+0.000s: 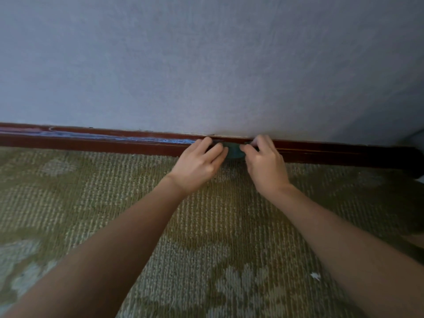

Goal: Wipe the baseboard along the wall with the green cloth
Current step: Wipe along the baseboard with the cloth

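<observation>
Head view: left hand and right hand, fingers apparently curled on green cloth against baseboard.

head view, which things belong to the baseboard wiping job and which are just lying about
Job: green cloth, held by left hand and right hand against the dark red baseboard.
Lying about: patterned carpet, grey wall, small white scrap on the carpet.

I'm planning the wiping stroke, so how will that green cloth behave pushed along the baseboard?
Probably floppy: the green cloth is bunched between the left hand and right hand. Likely light: fingertips alone hold it. It may slide easily on the glossy baseboard.
</observation>
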